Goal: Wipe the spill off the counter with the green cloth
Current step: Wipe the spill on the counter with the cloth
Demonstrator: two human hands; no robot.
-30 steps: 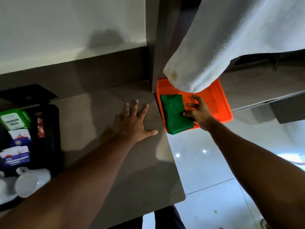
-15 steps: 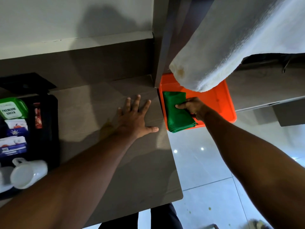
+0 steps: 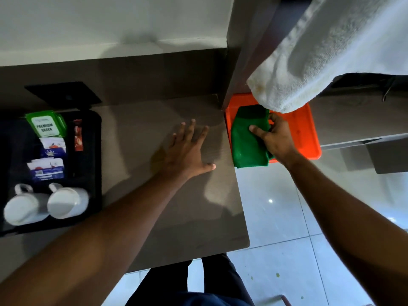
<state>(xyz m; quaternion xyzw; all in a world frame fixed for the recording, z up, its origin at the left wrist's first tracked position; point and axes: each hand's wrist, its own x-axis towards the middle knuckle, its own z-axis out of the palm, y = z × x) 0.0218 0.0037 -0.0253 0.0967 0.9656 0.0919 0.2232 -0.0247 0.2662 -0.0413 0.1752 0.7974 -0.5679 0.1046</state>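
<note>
Green cloth (image 3: 247, 140), folded, lies in the orange tray (image 3: 306, 138) at about 2 o'clock from the middle of the view, its near end hanging over the tray's front edge. The fingers (image 3: 256, 129) of the right hand (image 3: 274, 138) are curled around the cloth's right side, thumb on top and the other fingers tucked behind its far right edge, so they hold the cloth. The fingers (image 3: 187, 131) of the left hand (image 3: 187, 153) are spread wide and flat on the desk (image 3: 136, 129), palm down, gripping nothing. A faint yellowish spill (image 3: 157, 159) shows on the desk touching the left hand at its 9 o'clock side. The tray sits just beyond the desk's right edge, at 3 o'clock from the left hand. A white towel (image 3: 320, 51) hangs over the tray's far side, at 12 o'clock from the right hand. Well apart at 9 o'clock, a black tray (image 3: 92, 173) holds a green packet (image 3: 46, 124) marked "PREMIUM GREEN", several sachets (image 3: 49, 160) and 2 white mugs (image 3: 64, 203) lying on their sides. Pale floor tiles (image 3: 282, 217) show at 5 o'clock.
</note>
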